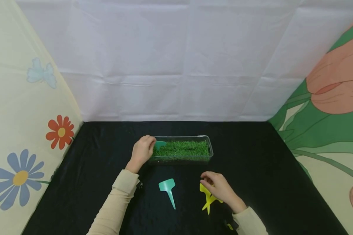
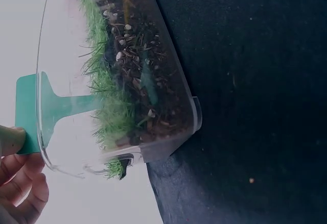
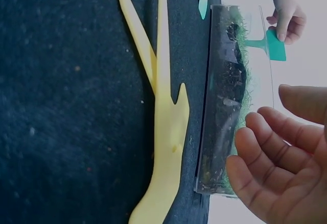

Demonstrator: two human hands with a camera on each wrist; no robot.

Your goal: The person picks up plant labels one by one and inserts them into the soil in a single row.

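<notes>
A clear plastic tray (image 1: 210, 148) of soil and green grass (image 1: 183, 148) stands mid-table. At its left end my left hand (image 1: 151, 143) pinches the head of a teal plant label (image 1: 160, 144) whose stake is pushed into the grass (image 2: 110, 101); the left wrist view shows the label (image 2: 28, 112) under my thumb (image 2: 10, 140). My right hand (image 1: 207, 182) hovers with relaxed fingers (image 3: 260, 147) over overlapping yellow labels (image 1: 208, 199) lying on the black cloth; it holds nothing. In the right wrist view the yellow labels (image 3: 163, 106) lie flat beside the tray (image 3: 225, 106).
A second teal label (image 1: 168, 188) lies loose on the black cloth (image 1: 267, 169) between my hands. White sheeting closes the back, and floral cloth panels stand at the left (image 1: 23, 114) and right (image 1: 332, 98) sides.
</notes>
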